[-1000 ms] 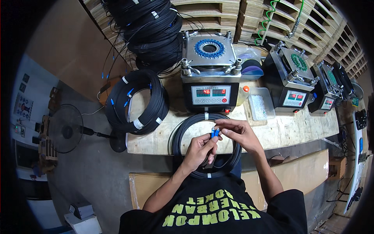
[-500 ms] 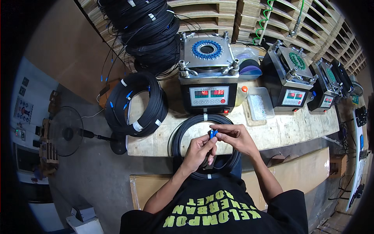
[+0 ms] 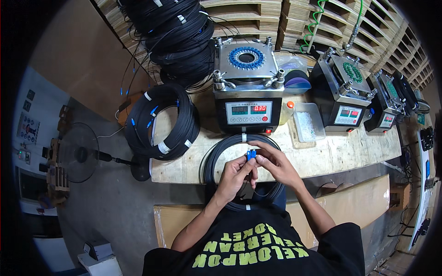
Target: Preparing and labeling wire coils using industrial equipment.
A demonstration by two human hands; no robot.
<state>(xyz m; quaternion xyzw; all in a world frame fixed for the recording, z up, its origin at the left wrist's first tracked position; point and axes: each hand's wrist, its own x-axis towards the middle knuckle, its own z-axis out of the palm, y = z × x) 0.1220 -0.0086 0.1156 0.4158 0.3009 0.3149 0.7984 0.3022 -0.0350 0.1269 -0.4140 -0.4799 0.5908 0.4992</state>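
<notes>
Two blue fibre-optic connectors stand side by side, tips pointing away from me, in front of the nearest polishing machine. My left hand pinches them between thumb and fingers from the left. From the right, my right hand closes its thumb and curled fingers against them, the index finger arched just beyond their tips. Below both hands lies a coil of black cable, part on the table edge and part over my lap. A thin black cable runs down from my fingers; its path is partly hidden by the hands.
The polishing machine carries a ring of blue connectors. Two similar machines stand right. A clear plastic box and red-capped bottle sit between. Left are a cable coil, a cable stack and a fan.
The blue connectors have turned, so both now show side by side. My right index finger has lifted and bent more. Digits on the left display of the nearest machine have gone dim.
</notes>
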